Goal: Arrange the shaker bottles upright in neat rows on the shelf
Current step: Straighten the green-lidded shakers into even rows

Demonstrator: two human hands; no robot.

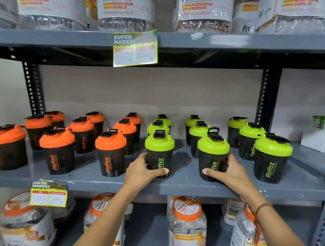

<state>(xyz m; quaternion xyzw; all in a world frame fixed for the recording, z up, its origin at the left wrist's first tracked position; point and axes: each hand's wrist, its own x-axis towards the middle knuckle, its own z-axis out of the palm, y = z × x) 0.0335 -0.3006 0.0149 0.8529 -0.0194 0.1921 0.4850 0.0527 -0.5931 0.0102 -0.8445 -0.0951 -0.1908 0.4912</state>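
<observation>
Black shaker bottles stand upright in rows on the grey middle shelf (pixel 181 183). Several with orange lids (pixel 111 139) fill the left half, several with green lids (pixel 273 147) fill the right half. My left hand (pixel 142 171) grips the base of a front-row green-lidded shaker (pixel 159 142). My right hand (pixel 226 173) wraps the lower body of another front-row green-lidded shaker (pixel 213 143), whose carry loop stands up. Both held bottles rest upright on the shelf near its front edge.
Large fitfizz jars (pixel 186 232) stand on the shelf below and more jars (pixel 123 1) on the shelf above. Price tags hang from the upper shelf edge (pixel 134 48) and the middle shelf edge (pixel 48 194). A white box (pixel 321 139) sits at far right behind a perforated upright (pixel 267 94).
</observation>
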